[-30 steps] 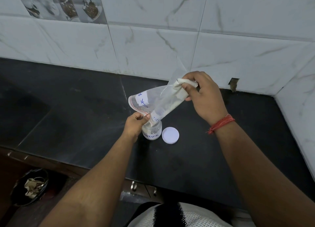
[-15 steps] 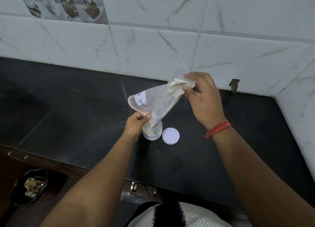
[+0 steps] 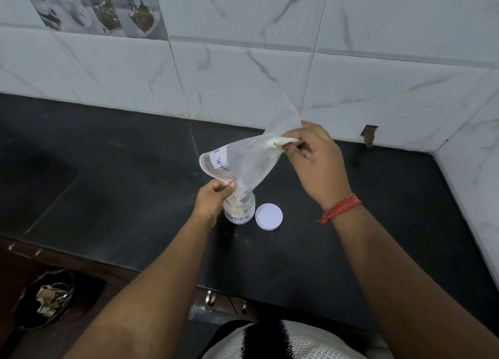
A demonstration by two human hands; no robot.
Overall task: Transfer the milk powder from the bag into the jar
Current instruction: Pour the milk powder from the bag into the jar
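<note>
On the black table [image 3: 108,196], the left hand [image 3: 212,200] has its grip pinched on the red-edged mouth of the clear bag [image 3: 251,167], held right at the open jar [image 3: 239,210] — pale powder lies inside the jar. A white lid [image 3: 269,216] sits just beside it. The right hand [image 3: 314,159] has its grip clamped on the bag's raised far corner, where powder clings.
</note>
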